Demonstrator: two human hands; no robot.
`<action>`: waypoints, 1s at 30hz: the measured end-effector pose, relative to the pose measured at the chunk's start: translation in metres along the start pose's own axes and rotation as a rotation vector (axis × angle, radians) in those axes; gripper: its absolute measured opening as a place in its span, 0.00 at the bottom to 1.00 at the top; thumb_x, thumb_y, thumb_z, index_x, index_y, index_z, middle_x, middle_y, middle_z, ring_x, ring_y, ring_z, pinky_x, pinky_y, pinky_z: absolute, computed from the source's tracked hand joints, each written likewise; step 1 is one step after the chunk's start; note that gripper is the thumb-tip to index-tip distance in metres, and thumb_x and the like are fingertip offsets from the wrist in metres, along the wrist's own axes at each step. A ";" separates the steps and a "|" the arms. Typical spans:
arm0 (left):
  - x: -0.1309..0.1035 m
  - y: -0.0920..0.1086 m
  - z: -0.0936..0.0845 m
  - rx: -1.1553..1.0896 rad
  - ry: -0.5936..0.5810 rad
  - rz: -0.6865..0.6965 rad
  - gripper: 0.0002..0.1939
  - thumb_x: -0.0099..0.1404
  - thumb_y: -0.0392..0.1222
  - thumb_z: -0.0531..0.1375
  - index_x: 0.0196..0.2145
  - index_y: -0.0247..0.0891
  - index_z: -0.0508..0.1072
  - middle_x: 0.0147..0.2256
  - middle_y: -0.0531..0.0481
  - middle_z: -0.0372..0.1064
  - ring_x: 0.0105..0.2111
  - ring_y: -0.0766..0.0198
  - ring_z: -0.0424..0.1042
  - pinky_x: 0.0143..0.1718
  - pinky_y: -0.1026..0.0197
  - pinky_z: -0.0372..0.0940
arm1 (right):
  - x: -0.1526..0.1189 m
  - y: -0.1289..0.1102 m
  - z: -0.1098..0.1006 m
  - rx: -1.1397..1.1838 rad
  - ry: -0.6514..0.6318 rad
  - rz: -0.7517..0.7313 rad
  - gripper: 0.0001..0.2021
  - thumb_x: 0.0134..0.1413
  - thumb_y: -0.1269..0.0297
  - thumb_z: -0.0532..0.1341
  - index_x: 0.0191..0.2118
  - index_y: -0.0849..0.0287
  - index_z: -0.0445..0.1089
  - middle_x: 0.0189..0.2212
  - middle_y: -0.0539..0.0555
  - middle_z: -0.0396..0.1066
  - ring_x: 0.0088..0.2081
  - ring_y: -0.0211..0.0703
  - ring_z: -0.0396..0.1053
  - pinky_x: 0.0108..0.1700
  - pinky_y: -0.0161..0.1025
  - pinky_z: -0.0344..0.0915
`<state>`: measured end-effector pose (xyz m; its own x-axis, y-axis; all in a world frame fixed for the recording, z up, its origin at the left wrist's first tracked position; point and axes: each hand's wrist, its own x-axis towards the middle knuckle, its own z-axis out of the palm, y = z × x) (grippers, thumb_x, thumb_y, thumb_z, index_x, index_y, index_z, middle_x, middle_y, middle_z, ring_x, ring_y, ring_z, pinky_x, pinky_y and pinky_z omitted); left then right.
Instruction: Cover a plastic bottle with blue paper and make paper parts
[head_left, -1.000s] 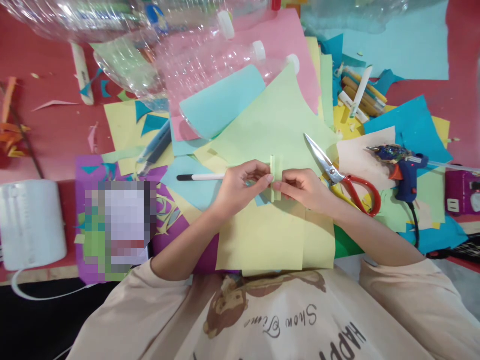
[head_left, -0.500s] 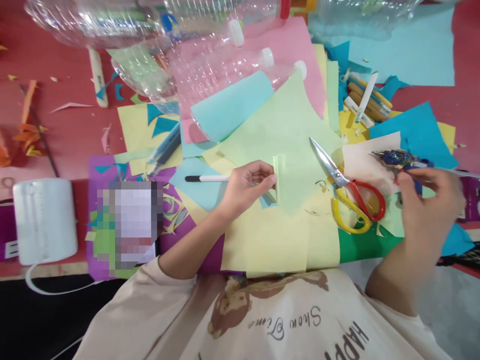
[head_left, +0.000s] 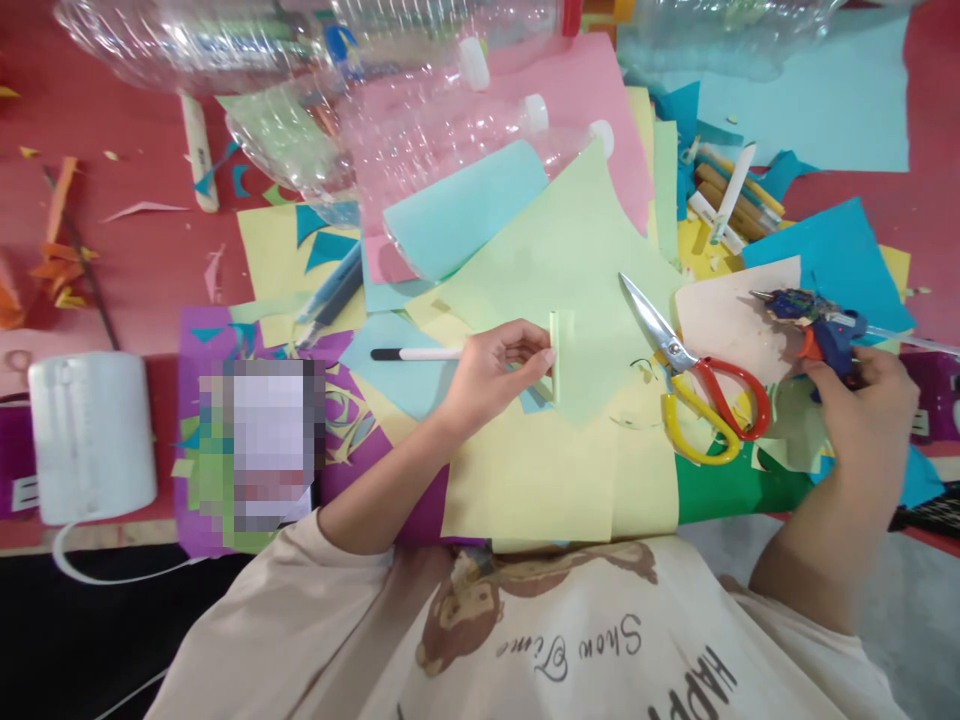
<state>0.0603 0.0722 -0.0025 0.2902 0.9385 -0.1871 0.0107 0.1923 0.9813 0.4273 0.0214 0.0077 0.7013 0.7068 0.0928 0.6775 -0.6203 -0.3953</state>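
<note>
Head view: left hand pinched nearly closed on slim pale-green paper roll, long axis running near-to-far; right hand curled around dark-blue plastic glue gun, well right of roll, nozzle leftward (red-and-yellow-handled steel scissors between).

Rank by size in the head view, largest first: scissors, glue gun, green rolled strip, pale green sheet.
Pale green sheet
Scissors
Glue gun, partly hidden by the right hand
Green rolled strip

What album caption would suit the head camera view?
The left hand pinches a pale green strip, the right hand grips a glue gun, and scissors lie between them.
</note>
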 end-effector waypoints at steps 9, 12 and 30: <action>0.000 -0.001 -0.001 -0.015 -0.008 0.009 0.07 0.57 0.43 0.63 0.28 0.37 0.70 0.25 0.54 0.69 0.26 0.69 0.72 0.31 0.66 0.69 | 0.008 -0.026 -0.025 0.233 -0.170 0.182 0.09 0.41 0.75 0.64 0.26 0.53 0.68 0.19 0.51 0.67 0.21 0.41 0.65 0.30 0.44 0.62; -0.001 -0.002 0.000 -0.012 -0.009 0.003 0.08 0.58 0.44 0.63 0.28 0.37 0.70 0.25 0.53 0.70 0.26 0.69 0.72 0.31 0.65 0.69 | 0.013 -0.026 -0.029 0.271 -0.161 0.112 0.07 0.42 0.73 0.61 0.22 0.53 0.66 0.18 0.51 0.66 0.18 0.39 0.61 0.26 0.44 0.59; 0.002 0.008 0.001 -0.122 0.080 -0.158 0.09 0.49 0.40 0.67 0.25 0.36 0.71 0.22 0.54 0.69 0.21 0.69 0.71 0.26 0.65 0.70 | -0.034 -0.084 -0.013 0.901 -0.805 0.140 0.10 0.30 0.70 0.66 0.27 0.56 0.71 0.30 0.57 0.74 0.20 0.38 0.65 0.23 0.42 0.55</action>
<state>0.0622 0.0756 0.0046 0.2175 0.9129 -0.3455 -0.0670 0.3671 0.9278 0.3495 0.0452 0.0501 0.2006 0.8601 -0.4691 -0.0144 -0.4762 -0.8792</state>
